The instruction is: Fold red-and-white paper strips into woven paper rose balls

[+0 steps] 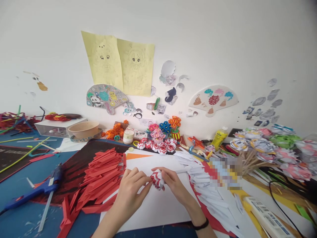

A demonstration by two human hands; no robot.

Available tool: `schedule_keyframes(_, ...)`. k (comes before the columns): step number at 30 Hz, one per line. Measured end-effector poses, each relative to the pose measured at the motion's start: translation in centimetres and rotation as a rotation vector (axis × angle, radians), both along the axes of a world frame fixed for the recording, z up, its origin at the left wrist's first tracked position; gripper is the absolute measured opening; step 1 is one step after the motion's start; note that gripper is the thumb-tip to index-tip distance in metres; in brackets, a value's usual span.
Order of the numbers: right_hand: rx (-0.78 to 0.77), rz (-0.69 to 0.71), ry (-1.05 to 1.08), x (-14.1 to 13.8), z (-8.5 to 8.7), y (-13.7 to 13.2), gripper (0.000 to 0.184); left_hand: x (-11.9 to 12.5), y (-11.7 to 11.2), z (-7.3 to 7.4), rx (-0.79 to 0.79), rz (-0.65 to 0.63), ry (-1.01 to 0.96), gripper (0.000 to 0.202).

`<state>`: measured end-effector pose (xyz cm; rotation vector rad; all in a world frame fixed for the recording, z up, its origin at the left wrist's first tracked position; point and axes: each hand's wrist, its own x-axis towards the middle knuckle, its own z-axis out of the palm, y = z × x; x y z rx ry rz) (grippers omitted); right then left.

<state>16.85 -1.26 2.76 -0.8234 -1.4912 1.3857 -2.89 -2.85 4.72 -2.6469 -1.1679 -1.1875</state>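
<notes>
Head | flower (158, 179): axis roughly upright, facing unclear | left fingers (146, 181), right fingers (168, 177) pinching it

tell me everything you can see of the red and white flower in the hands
The flower is a small, rounded shape that looks made of folded paper, with red and white layered in zigzag bands. Red shows more on its left, white on its right. It is held over a white sheet: the left hand pinches at its left edge, and the right hand grips its right side, hiding part of it. Its far side cannot be seen.
</notes>
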Motion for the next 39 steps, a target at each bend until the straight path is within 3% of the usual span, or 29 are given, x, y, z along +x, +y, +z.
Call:
schedule_keyframes(5,-0.003,-0.005,0.008,-0.1,0.0,0.0,0.044,0.2,-0.2,-0.2,-0.035,0.007,-0.071,0.012)
schedule_keyframes(10,0.027,0.021,0.011,0.0,0.2,-0.1,0.045,0.4,-0.1,0.4,-0.345,-0.039,-0.172,0.014)
schedule_keyframes(13,0.022,0.036,0.012,0.1,0.3,-0.1,0.045,0.4,0.0,0.7,-0.434,-0.082,-0.221,0.015)
schedule_keyframes(28,-0.011,-0.035,-0.042,0.3,-0.2,0.2,0.046,0.5,-0.5,1.1,-0.361,-0.053,-0.104,0.017)
schedule_keyframes(35,0.005,0.028,-0.004,0.2,0.0,0.0,0.049,0.7,-0.4,1.0,-0.33,-0.076,-0.15,0.017)
schedule_keyframes(39,0.019,0.075,-0.003,0.3,-0.5,0.2,0.051,0.9,-0.4,0.3,-0.217,-0.047,-0.153,0.017)
